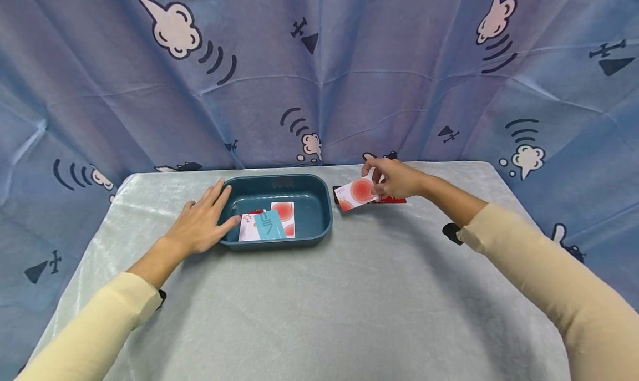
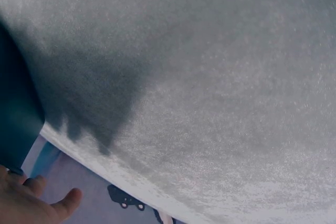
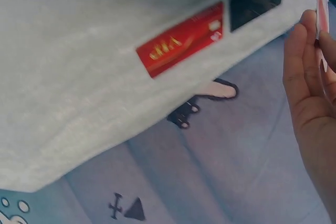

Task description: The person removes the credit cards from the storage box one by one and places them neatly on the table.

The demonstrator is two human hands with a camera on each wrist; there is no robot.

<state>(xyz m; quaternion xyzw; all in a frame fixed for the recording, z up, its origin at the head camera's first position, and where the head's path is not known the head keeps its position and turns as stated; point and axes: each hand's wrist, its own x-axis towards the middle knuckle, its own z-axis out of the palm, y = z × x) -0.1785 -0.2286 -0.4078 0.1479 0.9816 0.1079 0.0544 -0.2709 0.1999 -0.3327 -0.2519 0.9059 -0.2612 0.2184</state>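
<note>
My right hand [image 1: 399,177] pinches a white card with red-orange circles [image 1: 358,193] between thumb and fingers, just right of the tray. In the right wrist view the card is seen nearly edge-on. My left hand [image 1: 202,220] rests on the left end of a dark teal tray [image 1: 326,217], fingers extended along the rim and thumb reaching over it. Inside the tray lie a light blue VIP card [image 1: 270,224], a white card with a floral print [image 1: 248,229] and a white card with red circles [image 1: 288,212]. Beneath them a red edge shows.
On the table [image 1: 319,303], under and beyond my right hand, lie a red VIP card [image 3: 181,40] and a black card [image 3: 257,2], side by side. A blue patterned curtain [image 1: 259,65] hangs behind the table's back edge.
</note>
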